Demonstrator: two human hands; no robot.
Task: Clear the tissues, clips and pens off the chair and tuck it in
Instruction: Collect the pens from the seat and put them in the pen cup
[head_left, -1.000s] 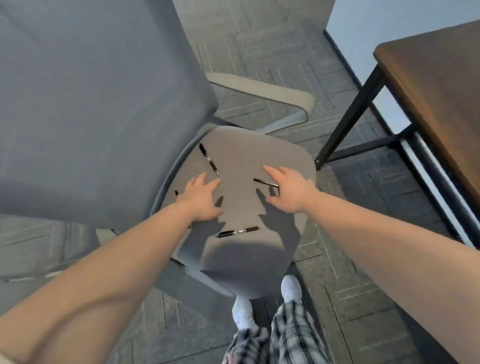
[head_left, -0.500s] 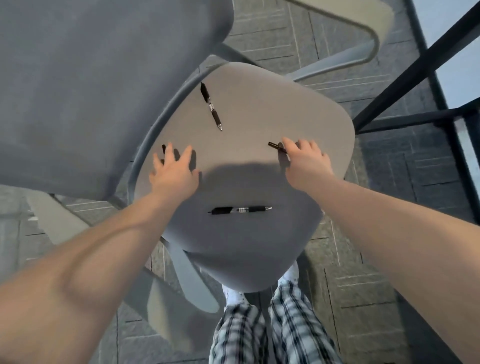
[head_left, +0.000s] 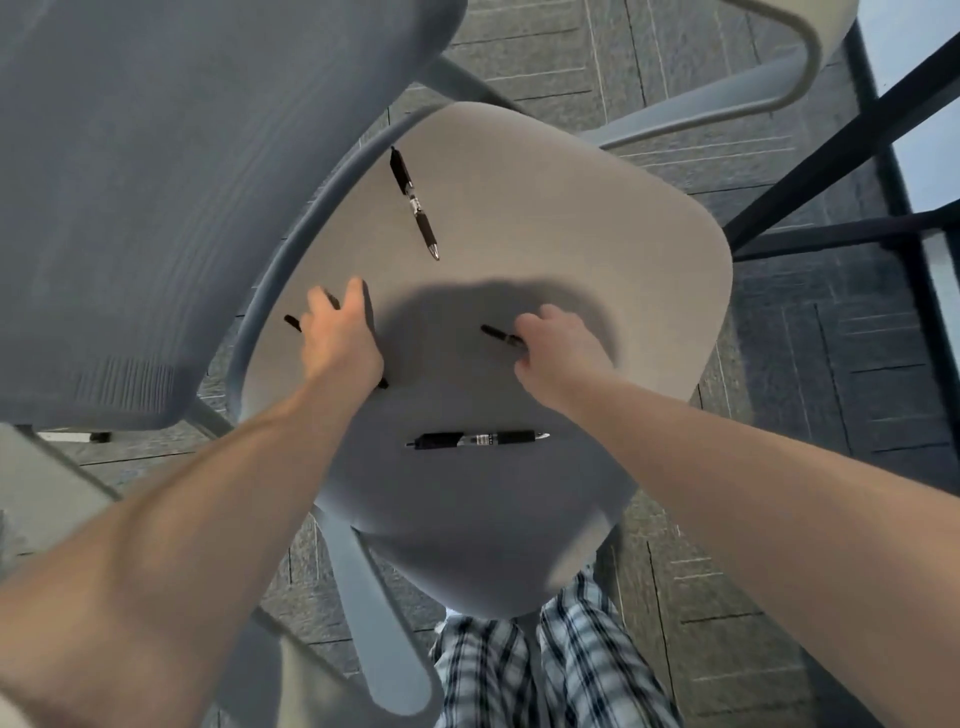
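Dark grey carpet tiles (head_left: 810, 364) cover the floor, laid in a square pattern with pale seam lines. At upper right, a black metal table frame (head_left: 831, 156) runs diagonally, a crossbar (head_left: 852, 231) branching off low beside it. Behind it sits a pale blue wall (head_left: 914, 41). At the bottom edge, checked plaid trousers (head_left: 561, 670) show.

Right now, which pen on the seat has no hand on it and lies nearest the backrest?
The slanted pen at the seat's rear; the other free pen lies crosswise near the front.
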